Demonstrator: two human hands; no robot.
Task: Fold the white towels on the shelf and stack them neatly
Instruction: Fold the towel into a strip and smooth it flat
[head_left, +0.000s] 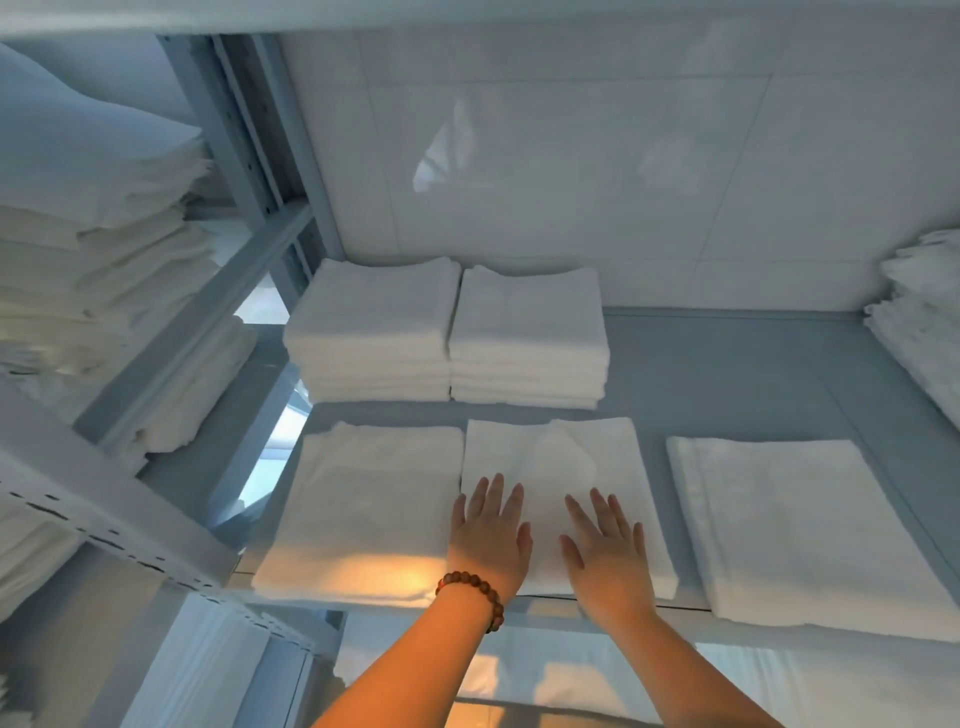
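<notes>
We have both hands flat on the middle towel (550, 457), which lies at the near edge of the shelf (727, 374) with its long axis running near to far. The left hand (491, 535) sits by the towel's left edge and the right hand (605, 545) nearer its centre. All the fingers are straight and spread, pressing and holding nothing. Most of the cloth lies beyond our fingertips, toward the two folded stacks (447, 332) at the far side, so we judge any fold or lift has to work along that axis. A left towel (363, 499) touches it and a right towel (779, 519) lies apart. Our palms hide the towel's near edge, its layers are hard to count, and a pile at far right (919, 312) is cut off
</notes>
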